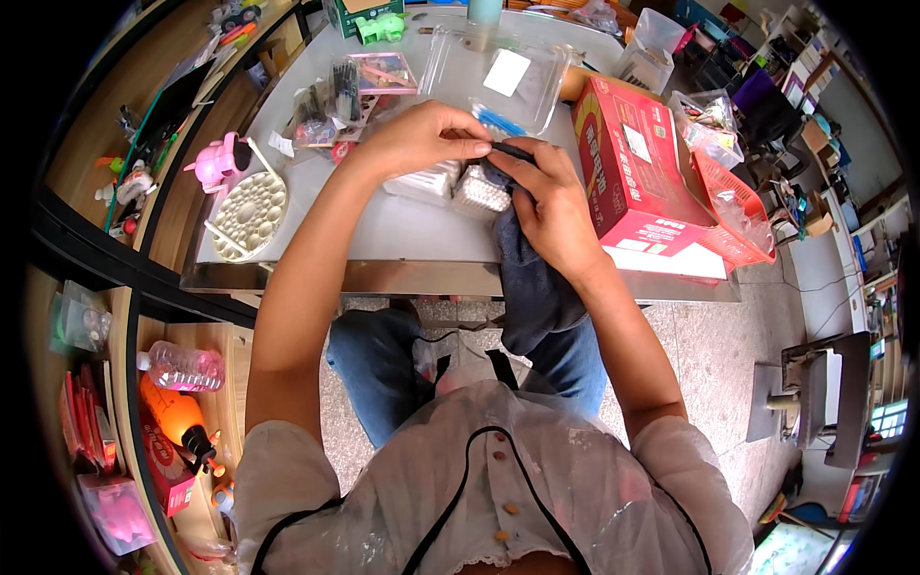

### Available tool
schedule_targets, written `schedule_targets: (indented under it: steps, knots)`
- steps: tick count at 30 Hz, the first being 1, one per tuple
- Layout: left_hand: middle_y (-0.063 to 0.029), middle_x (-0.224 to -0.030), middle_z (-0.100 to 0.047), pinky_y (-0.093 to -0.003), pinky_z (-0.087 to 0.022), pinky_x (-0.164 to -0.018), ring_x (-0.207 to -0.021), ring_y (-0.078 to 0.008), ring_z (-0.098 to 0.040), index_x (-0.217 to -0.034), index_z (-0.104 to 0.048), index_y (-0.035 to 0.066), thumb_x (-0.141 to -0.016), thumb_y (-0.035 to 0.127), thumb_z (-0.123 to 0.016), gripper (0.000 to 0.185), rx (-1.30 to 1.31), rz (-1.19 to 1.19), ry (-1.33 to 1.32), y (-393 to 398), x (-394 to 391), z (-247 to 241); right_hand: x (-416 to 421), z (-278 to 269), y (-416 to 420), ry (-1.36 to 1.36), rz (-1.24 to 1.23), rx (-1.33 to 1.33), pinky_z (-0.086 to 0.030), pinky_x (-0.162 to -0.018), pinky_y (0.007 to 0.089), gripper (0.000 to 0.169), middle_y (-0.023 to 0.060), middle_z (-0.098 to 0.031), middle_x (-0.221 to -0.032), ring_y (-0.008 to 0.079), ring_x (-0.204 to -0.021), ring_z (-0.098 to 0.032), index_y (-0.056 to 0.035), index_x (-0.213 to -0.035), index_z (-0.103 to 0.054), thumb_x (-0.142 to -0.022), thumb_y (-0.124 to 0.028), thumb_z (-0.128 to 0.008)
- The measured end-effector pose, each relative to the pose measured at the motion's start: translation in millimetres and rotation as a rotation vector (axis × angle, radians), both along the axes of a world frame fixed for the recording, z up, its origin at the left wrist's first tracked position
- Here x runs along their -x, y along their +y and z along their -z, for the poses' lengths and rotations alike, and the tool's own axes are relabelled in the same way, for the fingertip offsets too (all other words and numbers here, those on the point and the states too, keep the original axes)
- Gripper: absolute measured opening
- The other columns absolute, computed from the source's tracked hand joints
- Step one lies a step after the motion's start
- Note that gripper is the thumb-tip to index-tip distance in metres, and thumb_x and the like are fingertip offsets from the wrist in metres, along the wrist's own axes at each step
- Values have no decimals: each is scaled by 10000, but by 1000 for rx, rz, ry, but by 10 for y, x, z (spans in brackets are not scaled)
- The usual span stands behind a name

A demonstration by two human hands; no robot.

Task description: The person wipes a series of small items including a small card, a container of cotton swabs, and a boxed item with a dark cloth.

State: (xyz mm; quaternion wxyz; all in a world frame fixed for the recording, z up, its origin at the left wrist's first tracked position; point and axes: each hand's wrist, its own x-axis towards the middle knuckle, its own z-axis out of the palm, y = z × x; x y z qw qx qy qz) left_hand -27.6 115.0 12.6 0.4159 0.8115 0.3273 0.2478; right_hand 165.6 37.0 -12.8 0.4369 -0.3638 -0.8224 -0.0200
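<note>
My left hand [424,140] reaches over the table, its thumb and forefinger pinching the left end of a small black object [516,152]. My right hand [552,198] holds the same object at its other end and also grips a dark grey cloth [535,277]. The cloth hangs over the table's front edge towards my lap. Below the fingers stands a clear box of white cotton swabs [483,192], partly hidden by the cloth. A white pack [424,183] lies left of it. Thin blue sticks [497,121] show just behind my hands.
A red carton [632,165] and a red plastic basket [740,208] stand at right. A paint palette [248,215] and a pink toy [218,162] are at left. Behind my hands sit a clear plastic tray [445,72] and bagged brushes [345,90]. Shelves [133,309] flank the table's left.
</note>
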Motion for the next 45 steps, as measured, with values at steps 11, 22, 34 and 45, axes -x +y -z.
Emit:
schedule_targets:
  steps: [11,22,34,45]
  knots:
    - [-67,-796,-652,-250,-461,-659,-716,-106,-575,-882,-634,6,-757,27,-627,127,-162,-47,-125,-47,-40,185,-214,-207,-258,133,99,70,-435,-842,371,417,140,-551,-1029,323,-955,-522,-34,-1021,-606,-636,106,-526]
    - [-55,-751,-646,-258,-466,-667,-694,-118,-588,-841,-651,-5,-769,96,-659,125,-137,-113,-135,-78,-39,189,-221,34,-284,21,-14,176,-407,-880,357,471,114,-537,-1094,298,-1009,-495,-38,-1042,-609,-618,143,-515]
    - [-28,-803,-593,-264,-439,-717,-776,-124,-545,-860,-599,12,-761,89,-648,135,-138,-44,-72,-80,-26,142,105,14,-242,-21,-53,-24,-419,-856,376,465,124,-534,-1084,296,-979,-504,-41,-1038,-603,-603,110,-536]
    - [-33,-890,-551,-290,-411,-796,-874,-170,-519,-899,-629,38,-687,56,-690,221,-339,13,61,-370,110,-73,-310,64,-394,212,-17,220,-425,-861,364,482,131,-541,-1080,310,-979,-512,-40,-1049,-607,-617,138,-489]
